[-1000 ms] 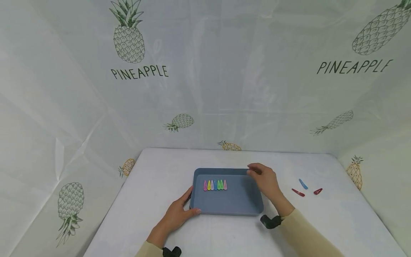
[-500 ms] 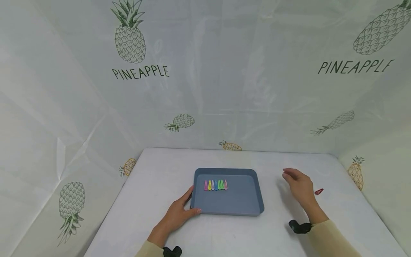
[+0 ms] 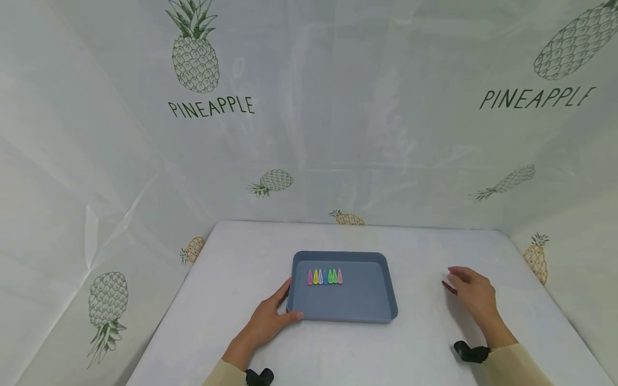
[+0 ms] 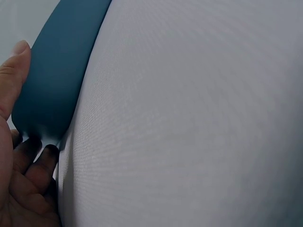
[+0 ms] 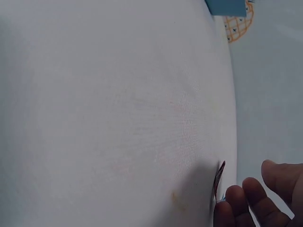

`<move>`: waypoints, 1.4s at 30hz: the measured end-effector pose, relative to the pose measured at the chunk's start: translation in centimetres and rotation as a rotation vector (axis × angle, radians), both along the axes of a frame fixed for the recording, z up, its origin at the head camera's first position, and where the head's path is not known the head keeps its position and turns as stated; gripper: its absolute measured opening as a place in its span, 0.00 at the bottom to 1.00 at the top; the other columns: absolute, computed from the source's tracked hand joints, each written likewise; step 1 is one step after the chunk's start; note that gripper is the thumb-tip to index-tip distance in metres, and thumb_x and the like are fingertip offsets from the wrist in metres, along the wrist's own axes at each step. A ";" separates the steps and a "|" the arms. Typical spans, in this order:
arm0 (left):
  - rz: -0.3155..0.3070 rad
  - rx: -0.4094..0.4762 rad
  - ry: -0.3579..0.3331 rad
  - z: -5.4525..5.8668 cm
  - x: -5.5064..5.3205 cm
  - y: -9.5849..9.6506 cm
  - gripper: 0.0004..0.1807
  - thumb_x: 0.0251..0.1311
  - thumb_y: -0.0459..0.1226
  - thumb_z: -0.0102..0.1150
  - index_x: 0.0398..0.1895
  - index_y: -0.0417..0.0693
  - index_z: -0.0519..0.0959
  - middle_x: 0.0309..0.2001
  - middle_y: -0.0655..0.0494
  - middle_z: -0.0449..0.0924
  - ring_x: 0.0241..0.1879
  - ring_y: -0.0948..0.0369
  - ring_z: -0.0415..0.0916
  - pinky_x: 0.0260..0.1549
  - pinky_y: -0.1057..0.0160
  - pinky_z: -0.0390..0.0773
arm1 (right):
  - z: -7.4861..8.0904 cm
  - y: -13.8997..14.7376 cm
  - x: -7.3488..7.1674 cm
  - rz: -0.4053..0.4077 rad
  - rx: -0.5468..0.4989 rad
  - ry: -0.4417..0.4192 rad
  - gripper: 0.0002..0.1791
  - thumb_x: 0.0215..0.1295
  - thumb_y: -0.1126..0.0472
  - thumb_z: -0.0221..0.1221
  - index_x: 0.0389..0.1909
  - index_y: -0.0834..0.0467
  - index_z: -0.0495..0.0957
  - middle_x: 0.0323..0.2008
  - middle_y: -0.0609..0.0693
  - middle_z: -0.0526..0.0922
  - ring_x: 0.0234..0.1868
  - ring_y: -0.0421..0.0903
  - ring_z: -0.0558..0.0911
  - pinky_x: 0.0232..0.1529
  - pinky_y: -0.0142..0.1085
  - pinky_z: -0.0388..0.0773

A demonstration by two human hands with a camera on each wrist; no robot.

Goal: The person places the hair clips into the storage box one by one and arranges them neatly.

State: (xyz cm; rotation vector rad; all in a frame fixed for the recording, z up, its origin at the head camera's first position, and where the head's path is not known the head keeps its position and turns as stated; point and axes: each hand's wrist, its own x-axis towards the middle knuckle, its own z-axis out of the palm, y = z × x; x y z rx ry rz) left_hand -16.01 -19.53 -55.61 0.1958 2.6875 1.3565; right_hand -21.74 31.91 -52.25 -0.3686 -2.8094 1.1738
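Note:
A blue-grey tray (image 3: 347, 311) lies on the white table. Inside, toward its upper left, several coloured snap hair clips (image 3: 325, 277) form a row: pink, yellow, pale purple, blue, green and pink. My left hand (image 3: 263, 323) holds the tray's left side, thumb on the near rim; in the left wrist view its fingers curl against the tray's corner (image 4: 52, 90). Right of the tray, my right hand (image 3: 475, 295) hovers low beside a dark red hair clip (image 3: 449, 288). In the right wrist view, thumb and fingers stand apart near that clip (image 5: 218, 179).
The white table (image 3: 256, 241) meets a pineapple-printed sheet (image 3: 347, 161) behind and at both sides. My right hand hides the spot where the other loose clips lay. A bit of blue shows behind the fingers in the right wrist view.
My right hand has gone from the tray's right rim to the loose clips at the right, then lowered. It now covers the blue and one red clip. The left hand stays put.

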 end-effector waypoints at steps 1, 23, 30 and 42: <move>0.001 0.000 -0.001 0.0 0.0 0.0 0.55 0.59 0.62 0.72 0.86 0.64 0.55 0.82 0.53 0.62 0.81 0.44 0.58 0.76 0.35 0.62 | 0.0 0.1 0.0 -0.004 -0.002 -0.004 0.24 0.84 0.54 0.50 0.68 0.67 0.75 0.65 0.73 0.77 0.60 0.68 0.79 0.48 0.52 0.82; 0.003 -0.004 -0.001 0.0 -0.1 0.1 0.55 0.58 0.63 0.72 0.86 0.66 0.55 0.82 0.53 0.61 0.81 0.44 0.58 0.76 0.34 0.62 | -1.3 1.9 0.5 0.045 0.107 0.014 0.22 0.72 0.64 0.60 0.62 0.71 0.78 0.56 0.73 0.82 0.53 0.69 0.82 0.35 0.36 0.75; -0.002 0.001 0.008 0.0 0.0 0.1 0.55 0.59 0.62 0.72 0.86 0.64 0.55 0.82 0.53 0.61 0.81 0.44 0.58 0.76 0.35 0.62 | -1.9 2.1 0.4 0.112 0.167 0.061 0.22 0.70 0.64 0.61 0.61 0.70 0.79 0.53 0.73 0.84 0.49 0.69 0.85 0.33 0.37 0.75; 0.002 0.006 0.011 -0.2 0.0 0.0 0.55 0.58 0.62 0.73 0.86 0.65 0.55 0.81 0.52 0.62 0.81 0.44 0.59 0.75 0.34 0.63 | -1.9 1.7 0.1 0.124 0.154 0.027 0.21 0.71 0.65 0.61 0.62 0.69 0.79 0.58 0.76 0.80 0.51 0.71 0.83 0.35 0.43 0.78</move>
